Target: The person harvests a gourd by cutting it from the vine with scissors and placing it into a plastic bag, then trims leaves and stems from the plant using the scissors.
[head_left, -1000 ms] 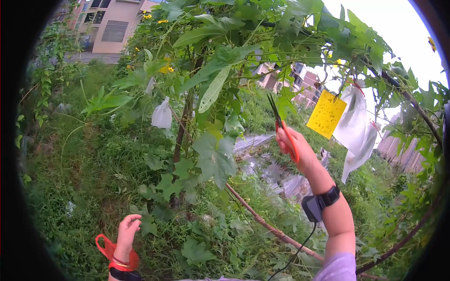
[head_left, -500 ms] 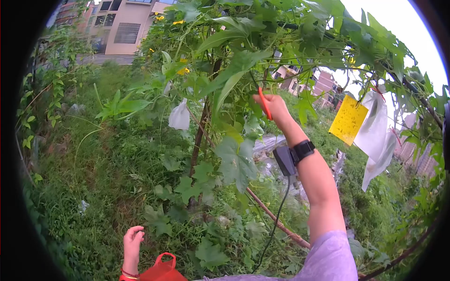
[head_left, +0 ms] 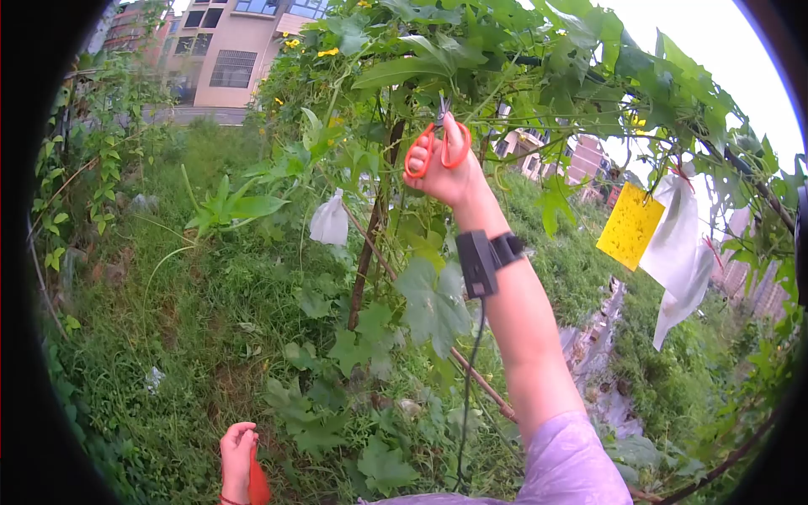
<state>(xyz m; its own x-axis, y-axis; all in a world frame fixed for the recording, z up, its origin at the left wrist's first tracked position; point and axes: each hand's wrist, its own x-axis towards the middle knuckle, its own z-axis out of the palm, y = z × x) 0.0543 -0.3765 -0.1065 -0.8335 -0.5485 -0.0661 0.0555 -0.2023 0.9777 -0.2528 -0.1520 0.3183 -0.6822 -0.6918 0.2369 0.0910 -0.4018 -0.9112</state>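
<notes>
My right hand is raised among the vines, closed around a pair of scissors with orange handles. The metal blades point up toward the green leaves and stems, a little apart. Whether they touch a stem I cannot make out. Low at the bottom edge, my left hand has its fingers curled together. A red bag hangs down from it, mostly folded and partly hidden behind the fingers.
A white bag hangs left of the wooden pole. To the right hang a yellow sticky card and larger white bags. Broad leaves and grass surround me, with a slanting stick below my right arm and a building behind.
My right hand has moved left and up and turned, bringing the scissors' blades into view. My left hand has dropped slightly, and the red bag now shows narrower beside it.
</notes>
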